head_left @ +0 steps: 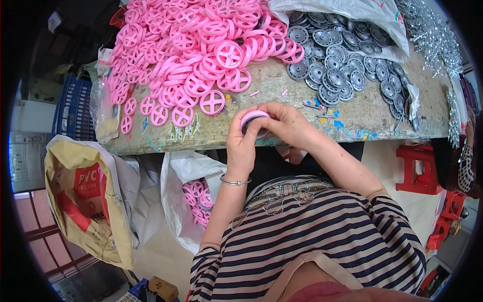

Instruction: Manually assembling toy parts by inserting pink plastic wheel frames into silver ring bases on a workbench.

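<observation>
Your striped sleeves are filling the bottom of the frame, and above them both hands are meeting at the centre. Your left hand (241, 151), with a thin metal bangle (235, 181) on its wrist, and your right hand (287, 123) are both closing around one pink wheel (254, 120), just in front of the worn wooden table (352, 108) edge. Whether a grey part is sitting inside it, I cannot tell. Keep your fingertips spread evenly around the rim and press squarely, so that nothing is tilting. At the upper left, glossy pink spoked wheels (201, 45) are lying heaped; at the upper right, round grey ribbed discs (342, 60) are spilling from a white plastic bag (347, 10). Below the table, left of centre, another white bag (176, 201) is holding more pink wheels.
</observation>
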A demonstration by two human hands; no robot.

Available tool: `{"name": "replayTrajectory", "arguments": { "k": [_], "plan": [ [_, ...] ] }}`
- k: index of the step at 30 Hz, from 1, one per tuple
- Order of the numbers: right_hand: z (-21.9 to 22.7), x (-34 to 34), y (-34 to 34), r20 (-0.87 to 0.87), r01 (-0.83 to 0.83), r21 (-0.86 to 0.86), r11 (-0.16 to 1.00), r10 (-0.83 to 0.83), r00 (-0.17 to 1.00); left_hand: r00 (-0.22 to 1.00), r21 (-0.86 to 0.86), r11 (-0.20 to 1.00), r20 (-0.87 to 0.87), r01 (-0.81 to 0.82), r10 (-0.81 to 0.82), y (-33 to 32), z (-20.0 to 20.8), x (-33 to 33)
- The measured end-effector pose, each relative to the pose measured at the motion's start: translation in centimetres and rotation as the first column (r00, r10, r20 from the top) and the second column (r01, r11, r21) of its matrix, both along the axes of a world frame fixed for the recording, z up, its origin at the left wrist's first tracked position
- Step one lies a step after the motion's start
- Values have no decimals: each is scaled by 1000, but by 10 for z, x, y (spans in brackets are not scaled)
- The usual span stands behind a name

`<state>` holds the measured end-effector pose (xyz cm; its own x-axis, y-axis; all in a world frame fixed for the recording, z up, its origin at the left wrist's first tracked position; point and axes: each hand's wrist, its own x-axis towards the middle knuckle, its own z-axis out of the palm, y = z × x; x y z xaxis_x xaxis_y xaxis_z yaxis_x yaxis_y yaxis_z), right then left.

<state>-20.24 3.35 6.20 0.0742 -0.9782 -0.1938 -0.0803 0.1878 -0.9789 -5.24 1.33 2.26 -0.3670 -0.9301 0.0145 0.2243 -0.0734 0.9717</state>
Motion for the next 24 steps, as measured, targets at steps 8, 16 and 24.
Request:
{"name": "replayTrajectory", "arguments": {
  "k": [8,16,24],
  "plan": [
    [-5,2,3,59,-52,20,998,51,997,988,-116,984,57,-134,141,16,10,5],
    [-33,-78,-102,-597,-77,-766,638,-662,453,616,-342,760,446,-553,649,55,5,131],
    [-38,-94,-132,-859,-143,-468,872,-412,303,203,-597,754,730,-275,653,83,-25,193]
  ]
}}
